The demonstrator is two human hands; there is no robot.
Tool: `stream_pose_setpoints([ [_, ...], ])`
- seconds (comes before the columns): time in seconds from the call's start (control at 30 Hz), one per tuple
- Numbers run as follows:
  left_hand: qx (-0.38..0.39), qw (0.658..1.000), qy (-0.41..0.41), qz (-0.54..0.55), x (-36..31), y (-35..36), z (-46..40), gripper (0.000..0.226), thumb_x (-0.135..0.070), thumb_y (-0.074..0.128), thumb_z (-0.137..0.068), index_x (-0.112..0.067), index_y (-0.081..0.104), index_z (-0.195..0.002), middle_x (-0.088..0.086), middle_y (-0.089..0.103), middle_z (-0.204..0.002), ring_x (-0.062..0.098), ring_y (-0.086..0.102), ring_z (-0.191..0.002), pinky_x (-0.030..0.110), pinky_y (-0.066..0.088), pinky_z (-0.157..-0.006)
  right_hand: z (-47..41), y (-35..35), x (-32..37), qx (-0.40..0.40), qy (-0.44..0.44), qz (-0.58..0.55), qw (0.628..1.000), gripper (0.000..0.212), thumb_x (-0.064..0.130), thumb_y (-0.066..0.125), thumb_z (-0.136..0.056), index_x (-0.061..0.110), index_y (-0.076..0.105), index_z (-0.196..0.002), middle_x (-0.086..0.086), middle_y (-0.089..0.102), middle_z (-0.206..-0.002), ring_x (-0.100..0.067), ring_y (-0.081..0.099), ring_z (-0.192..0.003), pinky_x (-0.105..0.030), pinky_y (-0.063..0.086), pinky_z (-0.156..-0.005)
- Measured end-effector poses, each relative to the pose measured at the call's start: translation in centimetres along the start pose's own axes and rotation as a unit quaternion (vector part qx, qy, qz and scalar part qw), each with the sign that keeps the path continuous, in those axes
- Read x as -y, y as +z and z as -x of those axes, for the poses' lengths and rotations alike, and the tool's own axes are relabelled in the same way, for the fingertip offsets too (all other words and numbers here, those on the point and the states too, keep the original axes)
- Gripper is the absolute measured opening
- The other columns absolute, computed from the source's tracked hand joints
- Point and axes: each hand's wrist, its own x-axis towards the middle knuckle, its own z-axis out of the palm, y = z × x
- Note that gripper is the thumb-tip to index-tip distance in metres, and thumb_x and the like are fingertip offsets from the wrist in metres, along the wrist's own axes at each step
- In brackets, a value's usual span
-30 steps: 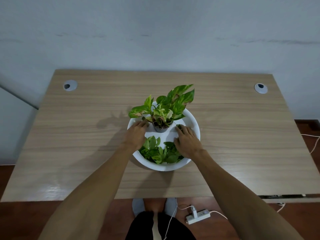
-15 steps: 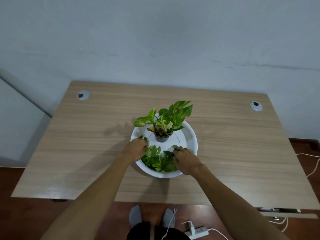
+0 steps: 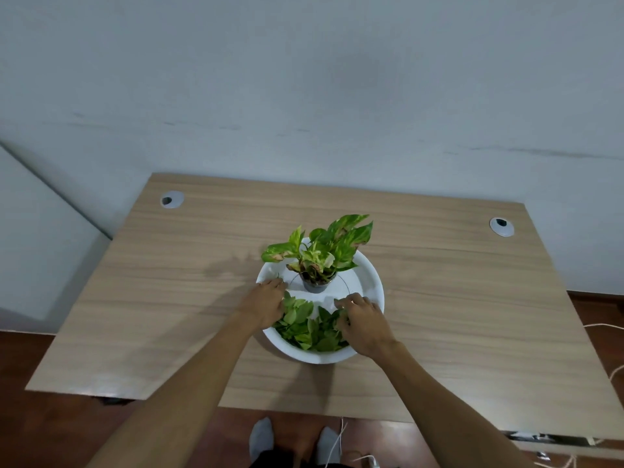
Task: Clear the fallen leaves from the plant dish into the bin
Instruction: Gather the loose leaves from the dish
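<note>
From the head view, a white plant dish (image 3: 373, 282) sits in the middle of the bench (image 3: 169, 282). A small potted plant (image 3: 317, 261) stands in it. The fallen leaves (image 3: 310, 327) lie piled in the part of the dish nearest the front edge. The left hand (image 3: 265, 304) and the right hand (image 3: 363, 322) press in on the pile from each side, fingers curled loosely around the leaves. I think this is the gathering step. Next, scoop up the bunch and lift it. No bin shows here.
</note>
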Motion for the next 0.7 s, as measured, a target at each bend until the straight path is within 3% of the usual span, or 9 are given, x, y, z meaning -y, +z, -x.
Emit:
stream_pose_setpoints([
  [0.13,0.019,0.995,-0.012,-0.101,-0.4,0.4,-1.7,0.072,-0.019,0.049,-0.093,-0.008,0.010,-0.153,0.016,0.008,-0.162,0.032,0.016,-0.148,0.041,0.028,-0.115,-0.3,0.8,-0.5,0.040,0.026,-0.008,0.999,0.052,0.025,0.044,-0.094,0.021,0.040,-0.145,-0.010,0.039,-0.150,-0.030,0.039,-0.136,-0.040,0.030,-0.114],
  [0.27,0.027,0.980,-0.022,-0.195,-1.5,1.3,-1.8,0.081,-0.018,0.060,-0.086,-0.004,0.013,-0.150,0.019,0.023,-0.155,0.034,0.028,-0.142,0.039,0.030,-0.112,0.1,1.9,-0.6,0.050,0.027,-0.003,0.998,0.057,0.028,0.042,-0.095,0.019,0.032,-0.151,-0.012,0.035,-0.153,-0.028,0.033,-0.141,-0.038,0.024,-0.117],
  [0.47,0.060,0.995,-0.053,-0.058,-3.2,1.0,0.3,0.046,-0.004,0.059,-0.084,-0.003,0.050,-0.128,0.017,0.049,-0.130,0.034,0.053,-0.117,0.041,0.048,-0.094,0.6,2.4,-0.6,0.052,0.025,-0.010,0.998,0.058,0.031,0.040,-0.097,0.017,0.028,-0.152,-0.013,0.033,-0.153,-0.030,0.031,-0.141,-0.042,0.023,-0.119],
  [0.57,0.068,0.996,-0.053,0.014,-4.3,1.4,2.0,0.037,0.002,0.054,-0.084,-0.002,0.054,-0.121,0.018,0.051,-0.122,0.035,0.055,-0.110,0.042,0.050,-0.090,1.1,2.9,-0.6,0.046,0.016,0.015,0.999,0.061,0.033,0.039,-0.097,0.017,0.024,-0.153,-0.015,0.031,-0.153,-0.030,0.029,-0.142,-0.045,0.020,-0.120],
  [0.7,0.042,0.998,-0.038,0.031,-4.4,1.6,3.1,0.039,0.004,0.049,-0.084,-0.004,0.055,-0.121,0.017,0.053,-0.120,0.035,0.056,-0.111,0.044,0.049,-0.089,1.2,3.0,-0.2,0.033,0.019,0.016,0.999,0.061,0.033,0.040,-0.095,0.019,0.027,-0.152,-0.014,0.033,-0.153,-0.029,0.028,-0.143,-0.045,0.020,-0.120],
])
